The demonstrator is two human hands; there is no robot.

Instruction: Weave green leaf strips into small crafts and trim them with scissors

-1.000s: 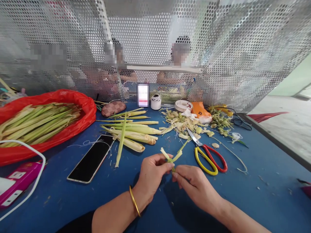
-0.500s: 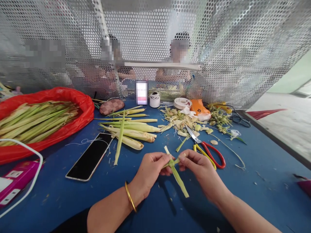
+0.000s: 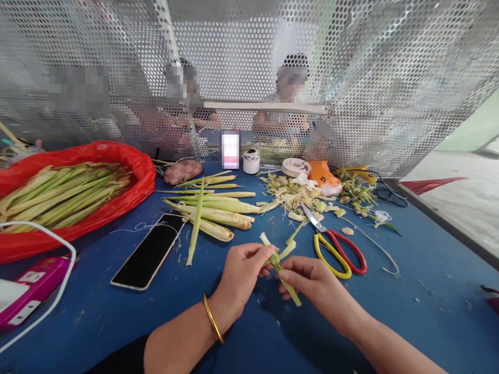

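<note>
Above the blue table, my left hand [image 3: 247, 270] pinches the knotted middle of a folded green leaf strip [image 3: 287, 284]. My right hand [image 3: 307, 278] has its thumb and fingers closed on the strip's long lower end, just below the knot. Short pale ends stick out at the top and upper right of the knot. Scissors [image 3: 336, 243] with one red and one yellow handle lie beyond my right hand, blades towards a heap of leaf scraps [image 3: 296, 195]. Long pale green leaves [image 3: 218, 206] lie beyond my left hand.
At the left are a red bag [image 3: 144, 182] of leaves, a magenta power strip [image 3: 29, 293] with a white cable and a dark phone [image 3: 150, 252]. A lit phone [image 3: 230, 150], thread spool [image 3: 251, 162] and tape roll [image 3: 295, 167] stand near a perforated screen, people behind it.
My right hand has let go of the strip's upper right end and moved down to grip the long lower end. My left hand still holds the knot. The view has shifted slightly.
</note>
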